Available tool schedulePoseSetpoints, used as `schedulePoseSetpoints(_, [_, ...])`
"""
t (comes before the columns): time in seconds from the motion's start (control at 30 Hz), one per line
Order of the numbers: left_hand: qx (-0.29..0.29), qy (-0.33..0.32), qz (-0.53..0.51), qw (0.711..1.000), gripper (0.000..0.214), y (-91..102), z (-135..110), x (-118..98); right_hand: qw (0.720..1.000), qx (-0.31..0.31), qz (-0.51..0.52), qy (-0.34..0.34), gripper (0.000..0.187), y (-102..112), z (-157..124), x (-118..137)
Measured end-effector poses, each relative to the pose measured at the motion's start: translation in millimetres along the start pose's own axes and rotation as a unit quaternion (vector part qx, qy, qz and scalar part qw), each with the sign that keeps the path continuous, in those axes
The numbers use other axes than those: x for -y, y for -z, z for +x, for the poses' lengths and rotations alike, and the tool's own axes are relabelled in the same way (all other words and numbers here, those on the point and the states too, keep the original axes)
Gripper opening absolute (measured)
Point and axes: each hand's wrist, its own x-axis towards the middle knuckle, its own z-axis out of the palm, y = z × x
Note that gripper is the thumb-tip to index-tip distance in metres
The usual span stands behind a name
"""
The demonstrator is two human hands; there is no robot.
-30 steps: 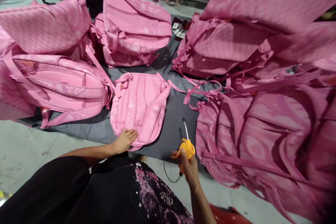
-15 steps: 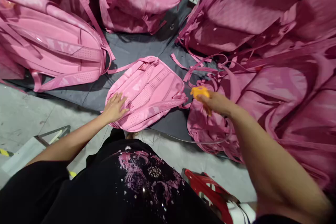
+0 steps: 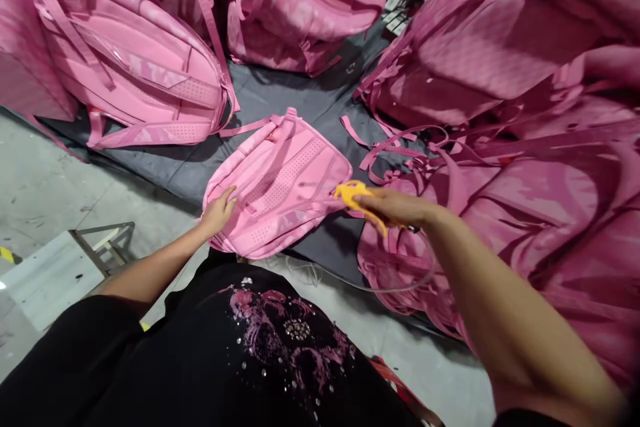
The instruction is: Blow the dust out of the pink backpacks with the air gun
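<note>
A small pink backpack (image 3: pixel 295 173) lies with its padded back and straps facing up. My left hand (image 3: pixel 217 213) grips its near left edge, some fingers hidden by the fabric. In my right hand (image 3: pixel 393 205) is a yellow air blow gun (image 3: pixel 353 192), held closed at the backpack's right side. Its thin nozzle points left over the backpack and is blurred. A clear hose (image 3: pixel 345 280) curves below, along the near edge of the covering.
Larger pink backpacks stand at the left (image 3: pixel 150 73), the back (image 3: pixel 305 7) and in a pile on the right (image 3: pixel 500 60). Dark grey cloth (image 3: pixel 285 90) lies beneath them. A wooden stool (image 3: pixel 60 277) stands on the floor at lower left.
My right hand has moved left with the air blow gun, bringing its nozzle over the backpack. My left hand has gone from lying flat on the backpack to gripping its edge. The view has shifted left.
</note>
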Motion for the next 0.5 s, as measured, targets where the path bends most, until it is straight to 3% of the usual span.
schedulePoseSetpoints(0.07, [0.004, 0.117, -0.172, 0.978, 0.041, 5.8, 0.9, -0.7, 0.998, -0.051, 0.027, -0.029, 0.030, -5.1, 5.8, 10.5])
schedulePoseSetpoints(0.1, [0.017, 0.180, -0.239, 0.954, 0.040, 7.7, 3.3, -1.7, 0.998, -0.043, 0.044, -0.035, 0.030, -8.7, 8.5, 17.4])
schedulePoseSetpoints(0.2, [0.057, 0.308, -0.324, 0.893, 0.036, 9.7, 13.9, -4.6, 0.994, 0.093, 0.056, 0.014, 0.030, -21.1, 16.1, 41.8])
schedulePoseSetpoints(0.23, [0.065, 0.325, -0.327, 0.885, 0.034, 9.4, 17.3, -4.8, 0.993, 0.109, 0.047, 0.021, 0.030, -24.3, 18.9, 50.2])
schedulePoseSetpoints(0.33, [0.071, 0.342, -0.320, 0.881, 0.031, 6.4, 24.8, -2.5, 1.000, -0.024, 0.004, -0.014, 0.025, -29.3, 28.3, 73.4])
schedulePoseSetpoints(0.37, [0.068, 0.346, -0.314, 0.881, 0.030, 5.1, 26.1, -1.1, 0.999, -0.037, -0.002, -0.006, 0.025, -30.3, 31.3, 80.7])
schedulePoseSetpoints(0.47, [0.052, 0.340, -0.279, 0.897, 0.031, 0.6, 24.1, 1.8, 0.994, 0.066, 0.001, 0.085, 0.027, -32.8, 38.0, 102.2])
schedulePoseSetpoints(0.5, [0.043, 0.332, -0.263, 0.905, 0.033, -1.5, 21.1, 1.7, 0.993, 0.062, -0.002, 0.096, 0.028, -33.0, 39.2, 108.8])
